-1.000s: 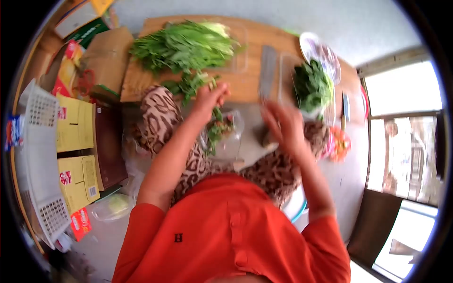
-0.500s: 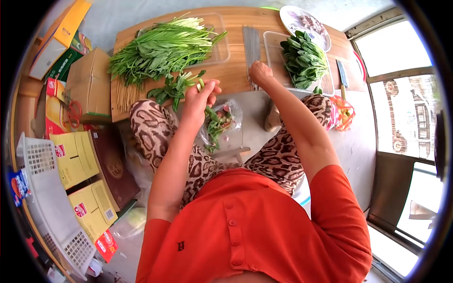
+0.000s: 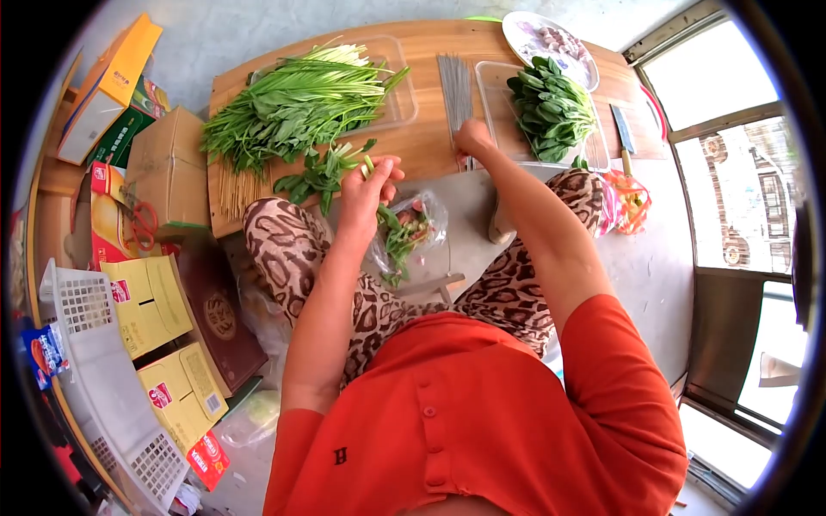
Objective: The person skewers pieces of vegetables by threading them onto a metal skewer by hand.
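My left hand (image 3: 368, 187) is closed around a green vegetable stalk (image 3: 368, 163), whose pale cut end sticks up past the fingers. Leaves show below that hand, in front of a clear plastic bag of scraps (image 3: 428, 225). Near the table's front edge, my right hand (image 3: 474, 142) is closed at the near ends of a row of thin metal skewers (image 3: 454, 86); its fingertips are partly hidden. Loose leafy greens (image 3: 320, 176) lie just left of my left hand. A large heap of long-stemmed greens (image 3: 301, 107) covers a clear tray behind them.
Right of the skewers, a clear tray (image 3: 492, 95) holds dark leafy greens (image 3: 551, 112). Beyond it are a plate (image 3: 522, 33) with meat pieces and a knife (image 3: 621, 129). Bamboo sticks (image 3: 239, 193) lie at the table's left; cardboard boxes (image 3: 168, 163) and a white basket (image 3: 112, 378) stand beside me.
My right hand has shifted slightly toward the near ends of the metal skewers. My left hand keeps its grip on the stalk. The whole view has tilted a little.
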Motion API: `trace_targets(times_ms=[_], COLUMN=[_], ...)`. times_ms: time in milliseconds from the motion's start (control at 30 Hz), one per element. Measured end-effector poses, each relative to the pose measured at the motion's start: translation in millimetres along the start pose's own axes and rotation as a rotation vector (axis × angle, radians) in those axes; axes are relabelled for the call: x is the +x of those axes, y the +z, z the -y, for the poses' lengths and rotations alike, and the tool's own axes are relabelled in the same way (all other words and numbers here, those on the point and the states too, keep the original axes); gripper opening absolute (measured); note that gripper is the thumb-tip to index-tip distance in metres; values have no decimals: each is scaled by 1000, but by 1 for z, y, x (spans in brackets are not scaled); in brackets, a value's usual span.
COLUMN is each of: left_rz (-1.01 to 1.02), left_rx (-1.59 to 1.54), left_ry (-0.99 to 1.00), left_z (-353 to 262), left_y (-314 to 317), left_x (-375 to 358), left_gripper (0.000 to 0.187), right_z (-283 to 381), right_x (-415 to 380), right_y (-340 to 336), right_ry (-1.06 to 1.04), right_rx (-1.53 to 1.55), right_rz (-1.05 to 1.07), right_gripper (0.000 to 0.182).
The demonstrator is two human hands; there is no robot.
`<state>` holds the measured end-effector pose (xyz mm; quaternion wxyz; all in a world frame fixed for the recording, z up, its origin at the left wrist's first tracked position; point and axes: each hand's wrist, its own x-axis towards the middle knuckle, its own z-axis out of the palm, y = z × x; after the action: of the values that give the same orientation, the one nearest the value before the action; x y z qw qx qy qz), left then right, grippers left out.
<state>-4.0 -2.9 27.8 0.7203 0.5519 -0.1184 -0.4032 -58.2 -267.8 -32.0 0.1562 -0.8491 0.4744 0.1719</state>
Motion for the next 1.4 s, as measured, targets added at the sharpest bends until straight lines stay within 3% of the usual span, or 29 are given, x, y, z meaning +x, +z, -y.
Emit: trace_targets(times_ms=[67, 200, 400, 467, 600, 667, 733, 867, 933, 1067, 1200, 1400], left_rz=[7, 14, 34, 32, 45, 40, 19, 10, 25, 88, 146, 194], left_rx=[6, 17, -28, -34, -13, -33, -47, -159, -181, -310, -237, 51], left_ry=[-3, -14, -19, -29, -31, -61, -74, -132, -150, -172, -102, -34], left_z=[1, 1, 8, 10, 10, 13, 15, 18, 17, 16, 3, -42], left_y=[0, 3, 3, 3, 5, 5, 4, -1, -5, -6, -4, -5], left_x=[1, 1, 6, 8, 10, 12, 14, 20, 20, 20, 18, 16], left_gripper=[19, 20, 20, 20, 21, 21, 23, 30, 31, 24, 20, 25], right_z=[-5, -24, -29, -30, -35, -32, -30, -24, -22, -26, -36, -39], right_x=[1, -7, -51, -70, -101, -117, -118, -129, -130, -122, -117, -115], right_y=[-8, -7, -26, -31, -24, -29, -30, -44, -48, -57, -70, -68], right_ry=[-36, -146, -192, -247, -395, -511, -550, -586, -705, -825, -790, -721], right_rx=[450, 1009, 1265, 1439, 1469, 1419, 1416, 1598, 1544, 1634, 1782, 1672], right_rz=[193, 212, 313, 447, 474, 392, 413, 433, 215, 35, -105, -109], right_gripper=[13, 12, 11, 11, 22, 32, 32, 15, 13, 11, 15, 18])
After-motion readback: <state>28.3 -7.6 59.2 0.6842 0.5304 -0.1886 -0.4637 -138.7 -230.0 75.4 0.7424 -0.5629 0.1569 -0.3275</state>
